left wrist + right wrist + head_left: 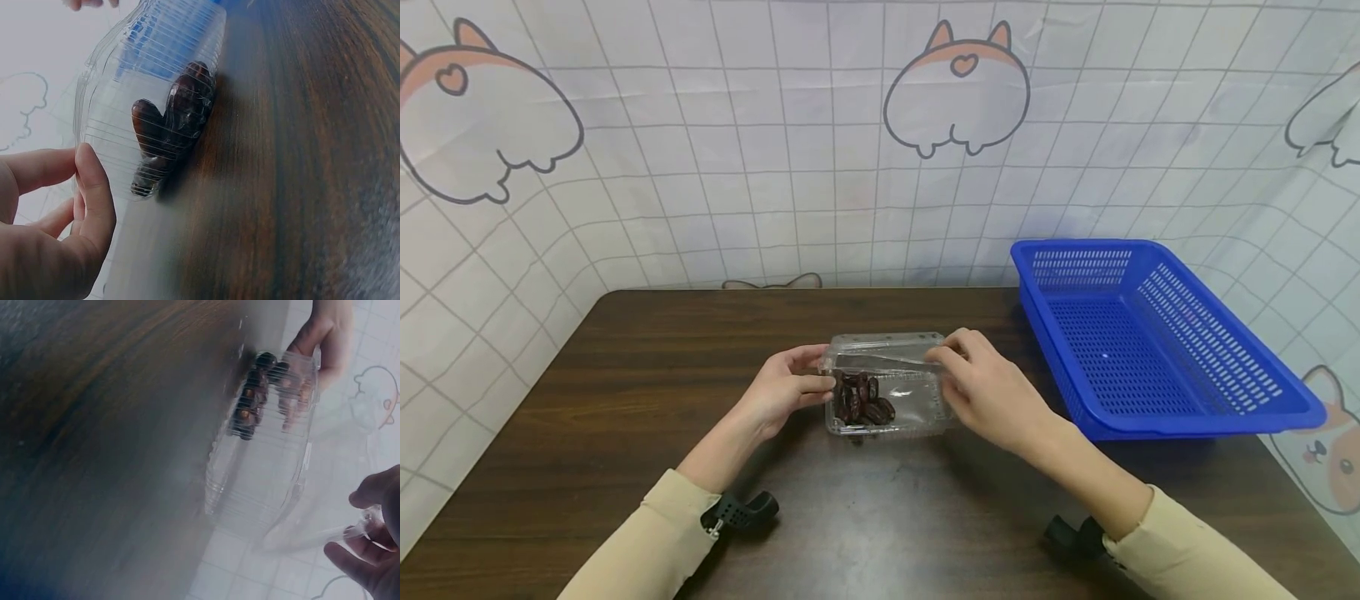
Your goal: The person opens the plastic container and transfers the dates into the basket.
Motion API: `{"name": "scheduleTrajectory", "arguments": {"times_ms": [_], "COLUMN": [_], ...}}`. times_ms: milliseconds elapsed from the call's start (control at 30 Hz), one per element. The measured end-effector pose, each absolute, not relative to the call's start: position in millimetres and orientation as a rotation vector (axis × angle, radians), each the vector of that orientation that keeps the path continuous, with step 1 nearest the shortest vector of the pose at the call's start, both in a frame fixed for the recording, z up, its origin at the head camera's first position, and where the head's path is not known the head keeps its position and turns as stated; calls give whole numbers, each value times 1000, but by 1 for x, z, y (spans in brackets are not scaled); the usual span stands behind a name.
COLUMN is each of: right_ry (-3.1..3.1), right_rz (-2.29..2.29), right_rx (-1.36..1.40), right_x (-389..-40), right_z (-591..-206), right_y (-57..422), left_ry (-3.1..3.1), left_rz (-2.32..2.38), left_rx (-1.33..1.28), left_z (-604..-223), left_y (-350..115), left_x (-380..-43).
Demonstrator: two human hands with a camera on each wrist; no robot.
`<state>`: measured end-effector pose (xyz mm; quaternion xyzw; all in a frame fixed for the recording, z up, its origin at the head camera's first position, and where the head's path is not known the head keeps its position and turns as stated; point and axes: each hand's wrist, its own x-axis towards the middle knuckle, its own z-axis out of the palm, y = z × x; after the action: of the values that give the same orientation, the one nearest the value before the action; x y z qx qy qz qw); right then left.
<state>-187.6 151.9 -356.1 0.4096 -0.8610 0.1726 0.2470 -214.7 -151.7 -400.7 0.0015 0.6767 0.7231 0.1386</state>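
Note:
A clear plastic clamshell box [913, 408] is on the dark table, its hinged lid [887, 343] partly raised toward the back. Several wrinkled dark brown dates [859, 398] lie bunched in its left end. My left hand [781, 390] pinches the box's left rim between thumb and fingers; the left wrist view shows these fingers [94, 181] on the plastic edge. At the other end, my right hand [988, 387] holds the lid's right edge. In the right wrist view, thumb and fingers [353, 562] pinch a corner of the clear lid, apart from the base.
A blue perforated plastic basket [1067, 367] stands on the right side of the table, close to my right forearm. Behind the brown wooden table [685, 333] hangs a white grid-patterned cloth [790, 167] with cartoon drawings.

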Motion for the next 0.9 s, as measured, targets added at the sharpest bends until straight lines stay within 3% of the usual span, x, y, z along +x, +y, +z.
{"name": "scheduleTrajectory", "arguments": {"times_ms": [900], "right_ry": [-2087], "right_rz": [778], "right_rx": [997], "right_x": [-204], "right_z": [-357], "right_y": [151], "left_ry": [1959], "left_rz": [2072], "left_rx": [15], "left_z": [-401], "left_y": [-155], "left_x": [-215]}}
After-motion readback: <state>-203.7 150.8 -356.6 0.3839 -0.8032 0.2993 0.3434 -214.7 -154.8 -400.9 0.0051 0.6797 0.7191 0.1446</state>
